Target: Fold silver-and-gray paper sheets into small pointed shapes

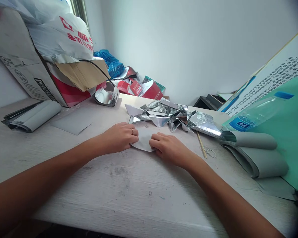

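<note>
A grey sheet (144, 140) lies on the table between my two hands, its near edge bowed toward me. My left hand (123, 137) is closed on the sheet's left side, a ring on one finger. On the right side, my right hand (166, 147) grips the sheet with curled fingers. Both thumbs and the covered parts of the sheet are mostly hidden. Just beyond the hands lies a pile of folded silver foil pieces (161, 117). A thin wooden stick (201, 144) and pale rubber bands (210, 152) rest right of my right hand.
Curled grey sheets (268, 162) lie at the right beside a plastic bottle (259, 112). At left are a rolled stack (37, 115) and a flat grey sheet (72, 122). A cardboard box (27, 72) with a white plastic bag (62, 36) stands behind them.
</note>
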The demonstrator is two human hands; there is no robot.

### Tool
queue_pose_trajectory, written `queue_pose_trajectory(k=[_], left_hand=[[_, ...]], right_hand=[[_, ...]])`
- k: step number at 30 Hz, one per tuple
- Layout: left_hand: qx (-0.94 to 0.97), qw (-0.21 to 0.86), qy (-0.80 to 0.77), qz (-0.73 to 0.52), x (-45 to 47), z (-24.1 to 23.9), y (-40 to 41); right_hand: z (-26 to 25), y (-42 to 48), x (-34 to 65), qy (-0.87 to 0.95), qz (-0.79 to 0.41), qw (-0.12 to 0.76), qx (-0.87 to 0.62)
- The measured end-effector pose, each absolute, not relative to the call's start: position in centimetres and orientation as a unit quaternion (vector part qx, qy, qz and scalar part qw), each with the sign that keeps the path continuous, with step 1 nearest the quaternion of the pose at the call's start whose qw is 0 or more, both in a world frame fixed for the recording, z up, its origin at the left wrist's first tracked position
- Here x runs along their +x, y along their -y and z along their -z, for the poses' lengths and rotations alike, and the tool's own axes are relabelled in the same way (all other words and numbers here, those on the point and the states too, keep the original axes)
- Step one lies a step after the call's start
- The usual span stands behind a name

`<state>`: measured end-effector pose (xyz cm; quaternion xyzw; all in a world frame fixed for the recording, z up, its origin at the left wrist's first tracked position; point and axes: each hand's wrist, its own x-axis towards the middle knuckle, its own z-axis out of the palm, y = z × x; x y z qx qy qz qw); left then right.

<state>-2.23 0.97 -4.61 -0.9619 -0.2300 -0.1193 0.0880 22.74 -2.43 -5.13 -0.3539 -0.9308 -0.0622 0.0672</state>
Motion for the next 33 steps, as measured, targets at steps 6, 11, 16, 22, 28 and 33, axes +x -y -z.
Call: queue_pose_trajectory(k=[6,11,16,22,28,33], left_hand=[[-0.966,0.126,0.2,0.102,-1.6,4.3,0.0],[-0.971,0.116,0.183,0.102,-1.5,4.1,0.3],[-0.966,0.144,0.203,0.065,-2.0,3.9,0.1],[-0.949,0.192,0.248,0.045,-2.9,3.8,-0.1],[-0.931,0.203,0.302,0.042,-3.4,4.0,-0.5],[-0.912,0.178,0.364,0.069,-3.0,4.6,0.0]], right_hand=[[5.0,2.5,22.6,0.929,0.068,0.05,-0.361],[4.9,2.6,22.6,0.936,0.082,0.044,-0.339],[4.4,2.7,23.2,0.935,0.061,0.047,-0.346],[3.8,3.3,24.0,0.936,-0.03,0.046,-0.346],[3.3,4.5,23.2,0.944,-0.074,0.03,-0.319],[3.5,5.2,21.7,0.952,-0.09,0.035,-0.291]])
